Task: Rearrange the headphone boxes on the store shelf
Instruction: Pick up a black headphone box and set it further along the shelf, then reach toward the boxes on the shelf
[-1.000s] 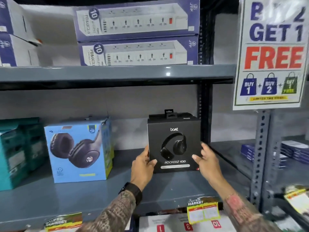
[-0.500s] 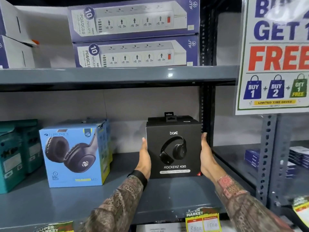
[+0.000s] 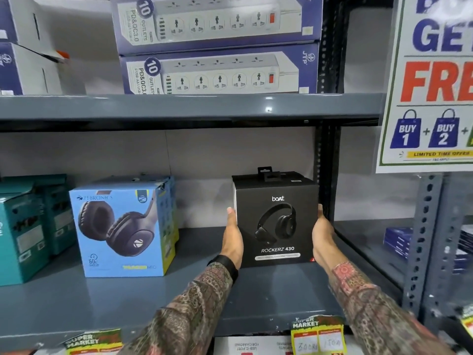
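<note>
A black headphone box (image 3: 277, 221) marked "boat Rockerz 430" stands upright on the grey middle shelf (image 3: 102, 298), near its right end. My left hand (image 3: 232, 239) is flat against the box's left side and my right hand (image 3: 323, 237) against its right side, so both clasp it. A second black box stands right behind it, mostly hidden. Further left on the same shelf stands a light blue headphone box (image 3: 122, 231), turned slightly, with more blue boxes behind it.
Teal boxes (image 3: 23, 231) stand at the shelf's far left. Power-strip boxes (image 3: 217, 44) are stacked on the shelf above. A dark upright post (image 3: 325, 160) stands just right of the black box. A "Buy 2 Get 1 Free" poster (image 3: 435, 80) hangs at right.
My hands have shifted from the box's lower front corners to its two sides. The black box now sits a little further back and squarer on the shelf.
</note>
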Available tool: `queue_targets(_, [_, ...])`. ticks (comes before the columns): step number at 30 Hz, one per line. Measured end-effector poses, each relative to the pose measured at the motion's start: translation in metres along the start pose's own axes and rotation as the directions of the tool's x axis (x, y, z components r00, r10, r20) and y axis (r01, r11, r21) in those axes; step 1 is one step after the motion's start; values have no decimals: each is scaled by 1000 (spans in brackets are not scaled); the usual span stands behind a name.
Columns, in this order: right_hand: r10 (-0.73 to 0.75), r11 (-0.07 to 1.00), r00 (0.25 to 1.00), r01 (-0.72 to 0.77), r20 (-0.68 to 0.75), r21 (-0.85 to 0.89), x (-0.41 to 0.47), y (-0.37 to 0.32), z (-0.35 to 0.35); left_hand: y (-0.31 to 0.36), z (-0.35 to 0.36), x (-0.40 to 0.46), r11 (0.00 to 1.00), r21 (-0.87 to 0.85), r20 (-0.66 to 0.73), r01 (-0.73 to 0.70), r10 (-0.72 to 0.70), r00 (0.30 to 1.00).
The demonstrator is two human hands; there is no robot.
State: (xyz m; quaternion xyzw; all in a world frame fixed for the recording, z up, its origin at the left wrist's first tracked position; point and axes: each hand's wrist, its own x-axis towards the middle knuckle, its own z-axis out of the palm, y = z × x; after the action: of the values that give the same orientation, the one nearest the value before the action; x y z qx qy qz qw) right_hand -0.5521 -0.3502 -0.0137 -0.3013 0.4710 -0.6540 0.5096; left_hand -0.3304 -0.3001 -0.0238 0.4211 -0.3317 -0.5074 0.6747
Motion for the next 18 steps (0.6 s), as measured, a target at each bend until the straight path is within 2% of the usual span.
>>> queue_targets(2, [29,1000,1000,-29,-6,-4,5,1,-5,17,3,-23,999,17,33,49,-49,998])
queue_targets(5, [-35,999,999,35,-16,11,-29,-10,-6,54,2,-68,991,126,27,54,-58,998])
queue_targets(7, [-178,981,979,168,-100,-100,-82,-22,3,69,-7,-90,973,231,33,-2,-5,999])
queue_targets(8, [-309,941,939,277,-154,-195,-107,-26,7,72,-13,-99,959,277,51,-63,50,997])
queue_targets(10, [-614,776,762,534,-206,-336,-151,-21,20,83,-35,-122,913,343,85,-222,205,975])
queue_targets(12, [-801,592,578,730,-155,-340,-191,-12,38,91,-70,-139,852,371,94,-369,360,928])
queue_targets(13, [-846,525,522,784,-107,-330,-203,-7,47,95,-84,-148,825,358,96,-438,434,896])
queue_targets(14, [-860,497,508,812,-50,-307,-215,2,63,103,-106,-155,782,360,63,-509,524,849])
queue_targets(15, [-850,500,526,821,22,-276,-225,11,80,114,-129,-159,730,388,1,-563,610,792])
queue_targets(16, [-816,529,566,813,118,-244,-233,19,97,125,-151,-162,692,420,-88,-587,675,733])
queue_targets(18, [-650,638,672,736,355,-226,-249,33,132,149,-196,-158,650,469,-261,-598,749,609])
